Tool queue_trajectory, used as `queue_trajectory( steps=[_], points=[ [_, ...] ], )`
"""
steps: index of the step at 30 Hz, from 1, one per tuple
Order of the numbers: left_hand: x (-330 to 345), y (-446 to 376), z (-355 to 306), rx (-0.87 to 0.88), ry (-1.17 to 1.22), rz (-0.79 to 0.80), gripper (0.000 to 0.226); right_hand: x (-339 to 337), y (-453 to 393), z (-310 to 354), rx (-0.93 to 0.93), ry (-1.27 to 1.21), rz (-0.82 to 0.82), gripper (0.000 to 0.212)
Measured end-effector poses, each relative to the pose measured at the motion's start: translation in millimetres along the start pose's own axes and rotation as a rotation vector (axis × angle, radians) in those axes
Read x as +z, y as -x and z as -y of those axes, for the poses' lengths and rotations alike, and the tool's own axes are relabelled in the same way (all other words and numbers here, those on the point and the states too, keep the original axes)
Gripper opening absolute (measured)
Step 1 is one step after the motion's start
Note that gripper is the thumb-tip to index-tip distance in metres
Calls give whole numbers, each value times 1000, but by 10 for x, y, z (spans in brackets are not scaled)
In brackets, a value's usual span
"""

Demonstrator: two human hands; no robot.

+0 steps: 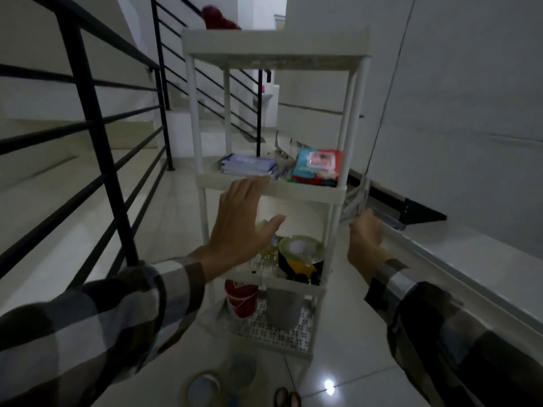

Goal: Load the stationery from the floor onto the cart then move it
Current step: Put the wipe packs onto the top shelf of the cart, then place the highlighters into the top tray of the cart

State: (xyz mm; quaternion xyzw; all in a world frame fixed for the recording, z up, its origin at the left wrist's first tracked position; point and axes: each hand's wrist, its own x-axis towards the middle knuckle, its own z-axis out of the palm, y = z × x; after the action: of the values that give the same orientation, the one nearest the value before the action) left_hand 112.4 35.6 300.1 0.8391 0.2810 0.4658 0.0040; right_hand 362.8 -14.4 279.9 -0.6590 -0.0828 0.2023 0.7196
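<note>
We stand over a white four-tier cart on a pale tiled floor, with a black stair railing on our left and a white wall on our right. Our left hand is spread flat, fingers apart, with the fingertips at the front rim of the second shelf; it grips nothing. Our right hand hangs beside the cart's right front post, fingers curled loosely inward; we cannot tell whether it holds anything. On the second shelf lie a stack of booklets on the left and a red and blue packet on the right. The third shelf carries a roll of tape over yellow and black items. The bottom shelf holds a red cup and a grey cup. Near our feet on the floor lie blurred round items and scissors. A dark red thing sits on the top shelf.
</note>
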Motion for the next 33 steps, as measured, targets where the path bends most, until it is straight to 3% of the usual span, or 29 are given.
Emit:
queue_trajectory(
  steps=[2, 4, 7, 9, 11, 14, 20, 21, 24, 27, 29, 33],
  points=[
    [21, 454, 122, 58, -41, 31, 71, -78, -10, -557, 208, 31, 10, 45],
    [94, 935, 236, 94, -20, 123, 71, -220, 161, -1157, 283, 255, 125, 36],
    [230, 1607, 482, 95, 39, 306, 74, -506, 551, -1878, 327, 536, 365, 51],
    [286, 1942, 665, 132, 75, 446, 77, -663, 663, -2168, 359, 645, 424, 59],
    [296, 2174, 834, 152, 113, 536, 76, -792, 731, -2311, 316, 773, 491, 60],
    [316, 2508, 994, 111, 147, 626, 70, -982, 816, -2363, 157, 942, 697, 38],
    [446, 3061, 1052, 185, 188, 748, 54, -1167, 877, -2482, 202, 1049, 1071, 33],
    [467, 3145, 1062, 205, 173, 794, 52, -1168, 915, -2514, 81, 1155, 1162, 35],
    [517, 3409, 1080, 171, 137, 929, 47, -1151, 975, -2696, -576, 1559, 1455, 63],
    [548, 3600, 1067, 105, 177, 1028, 58, -1093, 995, -2913, -1151, 1607, 1611, 77],
    [547, 3621, 1051, 63, 132, 1103, 61, -1022, 1002, -3029, -1314, 1574, 1686, 77],
    [623, 3605, 1034, 110, 49, 1185, 55, -950, 1026, -3245, -1425, 1495, 1722, 66]
  ],
)
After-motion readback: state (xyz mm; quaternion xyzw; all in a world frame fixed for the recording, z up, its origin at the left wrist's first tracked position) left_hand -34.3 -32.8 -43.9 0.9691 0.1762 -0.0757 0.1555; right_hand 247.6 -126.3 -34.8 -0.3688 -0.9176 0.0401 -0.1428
